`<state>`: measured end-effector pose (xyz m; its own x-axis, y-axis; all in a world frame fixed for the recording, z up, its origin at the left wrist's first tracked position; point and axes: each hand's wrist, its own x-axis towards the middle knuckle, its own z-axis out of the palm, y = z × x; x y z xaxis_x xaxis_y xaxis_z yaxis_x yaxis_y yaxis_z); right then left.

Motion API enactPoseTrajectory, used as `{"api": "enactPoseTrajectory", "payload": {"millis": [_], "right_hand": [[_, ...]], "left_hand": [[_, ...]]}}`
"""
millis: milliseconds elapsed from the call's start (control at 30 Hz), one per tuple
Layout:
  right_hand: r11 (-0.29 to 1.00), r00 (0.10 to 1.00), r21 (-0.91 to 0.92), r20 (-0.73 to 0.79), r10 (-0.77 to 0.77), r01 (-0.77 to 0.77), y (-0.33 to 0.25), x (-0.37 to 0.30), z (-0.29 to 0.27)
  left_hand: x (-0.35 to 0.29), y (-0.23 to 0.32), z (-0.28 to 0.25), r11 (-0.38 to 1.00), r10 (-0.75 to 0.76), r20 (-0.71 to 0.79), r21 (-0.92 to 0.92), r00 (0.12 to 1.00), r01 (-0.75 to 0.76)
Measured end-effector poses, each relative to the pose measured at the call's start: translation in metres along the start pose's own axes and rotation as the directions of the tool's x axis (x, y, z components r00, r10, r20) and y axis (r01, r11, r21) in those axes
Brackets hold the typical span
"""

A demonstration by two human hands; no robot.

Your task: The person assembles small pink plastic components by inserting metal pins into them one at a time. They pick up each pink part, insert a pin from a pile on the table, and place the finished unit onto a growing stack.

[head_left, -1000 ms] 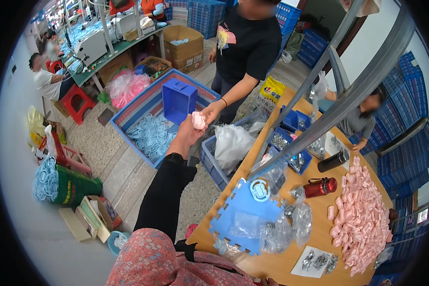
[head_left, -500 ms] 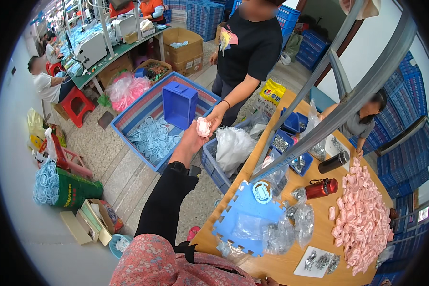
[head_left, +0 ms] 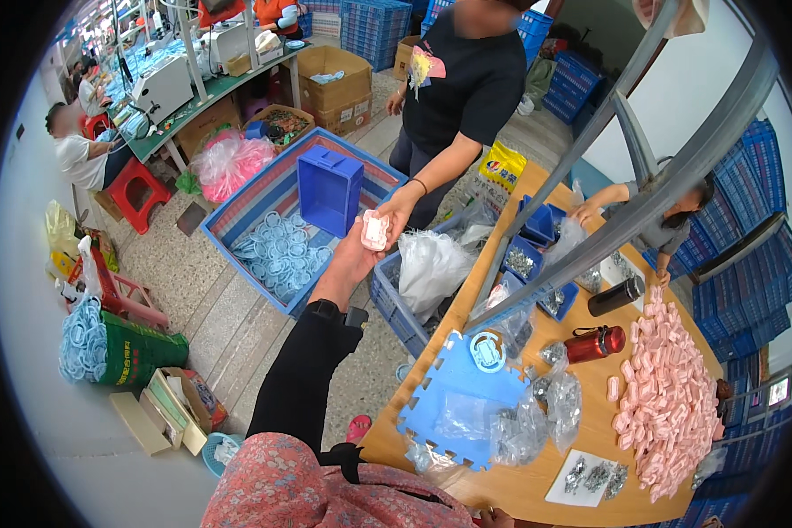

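My left hand [head_left: 350, 262] reaches forward, its fingers closed on a pale pink plastic part [head_left: 376, 231] with rounded ends. A co-worker in a black T-shirt has a hand [head_left: 399, 209] on the same part from the other side, so both hands touch it. Under and behind it are a large blue bin [head_left: 224, 238] of light-blue plastic rings and an upright dark-blue crate [head_left: 330, 189]. Only a bit of my right hand [head_left: 495, 517] shows at the lower edge, by the table; its fingers are mostly hidden.
On the wooden table [head_left: 524, 488] lie a pink parts heap [head_left: 669, 396], a blue foam mat [head_left: 440, 396], bags of metal pieces [head_left: 561, 409], a red flask [head_left: 595, 344] and a black flask [head_left: 616, 297]. Metal bars [head_left: 590, 238] cross above. Another person sits at the far side.
The view has shifted slightly. My left hand and the co-worker's hand stay together on the pink part. The seated person across the table has stretched an arm toward the small blue trays.
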<state>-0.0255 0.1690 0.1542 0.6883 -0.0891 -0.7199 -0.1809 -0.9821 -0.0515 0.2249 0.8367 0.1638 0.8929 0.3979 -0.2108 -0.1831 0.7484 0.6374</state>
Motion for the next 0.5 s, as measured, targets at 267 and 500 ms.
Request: {"api": "enactPoseTrajectory", "payload": {"millis": [267,500], "right_hand": [[0.867,0.883,0.248,-0.309,-0.353,0.433,-0.048,-0.002,-0.043],[0.837,0.869,0.283,-0.317,-0.38,0.469,-0.082,-0.001,-0.069]], "left_hand": [[0.001,-0.004,-0.003,1.0,0.008,0.039,0.014,0.999,-0.008],[0.002,-0.01,-0.003,0.999,-0.015,0.032,0.038,0.999,0.014]]}}
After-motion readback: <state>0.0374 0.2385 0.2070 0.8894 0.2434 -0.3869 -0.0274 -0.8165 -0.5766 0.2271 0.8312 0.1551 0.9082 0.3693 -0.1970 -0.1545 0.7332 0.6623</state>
